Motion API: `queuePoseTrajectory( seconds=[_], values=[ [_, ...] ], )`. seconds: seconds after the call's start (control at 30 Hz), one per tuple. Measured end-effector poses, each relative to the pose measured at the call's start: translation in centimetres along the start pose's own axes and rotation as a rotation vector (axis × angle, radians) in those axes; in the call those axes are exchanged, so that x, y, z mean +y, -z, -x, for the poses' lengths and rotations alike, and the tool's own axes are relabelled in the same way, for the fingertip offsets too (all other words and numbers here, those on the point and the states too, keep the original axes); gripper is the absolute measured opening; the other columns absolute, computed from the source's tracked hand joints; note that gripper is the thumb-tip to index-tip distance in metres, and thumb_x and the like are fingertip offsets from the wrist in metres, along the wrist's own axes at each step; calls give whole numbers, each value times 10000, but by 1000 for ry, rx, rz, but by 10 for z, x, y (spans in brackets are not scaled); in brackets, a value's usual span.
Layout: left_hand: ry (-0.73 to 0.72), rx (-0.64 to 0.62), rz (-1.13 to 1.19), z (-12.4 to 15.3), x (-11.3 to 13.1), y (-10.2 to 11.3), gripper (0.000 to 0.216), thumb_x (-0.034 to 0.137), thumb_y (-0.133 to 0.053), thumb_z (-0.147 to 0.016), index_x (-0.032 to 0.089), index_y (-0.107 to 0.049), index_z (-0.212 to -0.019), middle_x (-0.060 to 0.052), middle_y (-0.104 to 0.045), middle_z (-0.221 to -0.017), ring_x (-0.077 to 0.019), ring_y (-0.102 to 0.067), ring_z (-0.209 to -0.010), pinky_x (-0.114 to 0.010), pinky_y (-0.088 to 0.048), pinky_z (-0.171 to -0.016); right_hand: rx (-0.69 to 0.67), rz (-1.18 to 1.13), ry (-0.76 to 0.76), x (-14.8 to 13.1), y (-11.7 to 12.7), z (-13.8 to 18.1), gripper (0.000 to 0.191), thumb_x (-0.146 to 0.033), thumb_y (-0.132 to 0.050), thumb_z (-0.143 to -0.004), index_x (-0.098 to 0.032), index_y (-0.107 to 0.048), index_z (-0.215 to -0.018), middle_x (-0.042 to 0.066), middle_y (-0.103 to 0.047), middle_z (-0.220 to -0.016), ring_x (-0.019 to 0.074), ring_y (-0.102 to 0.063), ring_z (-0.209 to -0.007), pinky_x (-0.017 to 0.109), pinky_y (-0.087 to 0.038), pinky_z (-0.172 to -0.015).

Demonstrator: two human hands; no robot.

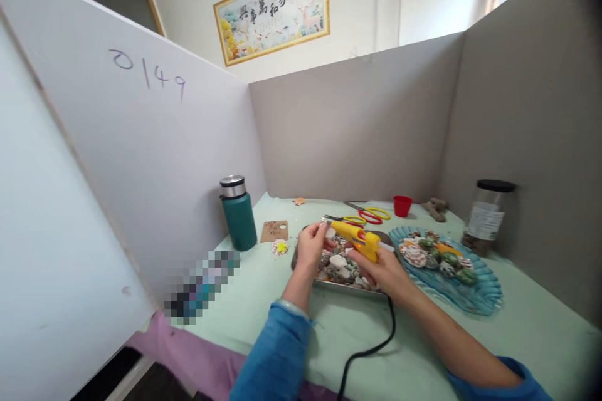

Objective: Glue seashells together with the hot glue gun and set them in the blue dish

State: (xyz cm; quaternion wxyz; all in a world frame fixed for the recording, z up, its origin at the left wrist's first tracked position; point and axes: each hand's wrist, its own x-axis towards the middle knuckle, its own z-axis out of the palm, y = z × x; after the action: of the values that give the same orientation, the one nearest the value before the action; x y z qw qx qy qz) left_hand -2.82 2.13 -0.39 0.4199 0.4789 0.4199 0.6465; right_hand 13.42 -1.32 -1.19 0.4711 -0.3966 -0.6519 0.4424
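My right hand (380, 272) is wrapped round a yellow hot glue gun (355, 235), its nozzle pointing left. A small orange light glows on the gun, and a clear glue stick sticks out at its back. My left hand (311, 244) pinches a small whitish piece (323, 220), perhaps a shell, right at the nozzle tip; its exact kind is too small to make out. Beneath both hands lies a metal tray (348, 289) filled with shells (339, 261). The gun's black cord (371, 351) runs down to the table's front edge.
A blue plate (491, 291) of shells stands right, before a black-lidded jar (486, 216). Scissors (369, 213) and a red cup (402, 205) lie behind. Left are a green bottle (239, 216), a brown card (274, 232) and a flower-shaped piece (280, 247). Grey panels (352, 131) enclose the table.
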Motion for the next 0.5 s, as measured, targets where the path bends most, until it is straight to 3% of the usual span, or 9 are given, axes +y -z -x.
queuePoseTrajectory(
  seconds=[0.5],
  values=[
    [-27, 29, -25, 1, -1, -2, 292, 420, -637, -752, 130, -640, -788, 20, -554, -429, -90, -487, -374, -188, -390, -412, 26, 32, -43, -1, 1, 3, 520, -529, -611, -773, -118, -628, -1091, -76, -379, -416, 99, -332, -404, 228, -259, -400]
  ],
)
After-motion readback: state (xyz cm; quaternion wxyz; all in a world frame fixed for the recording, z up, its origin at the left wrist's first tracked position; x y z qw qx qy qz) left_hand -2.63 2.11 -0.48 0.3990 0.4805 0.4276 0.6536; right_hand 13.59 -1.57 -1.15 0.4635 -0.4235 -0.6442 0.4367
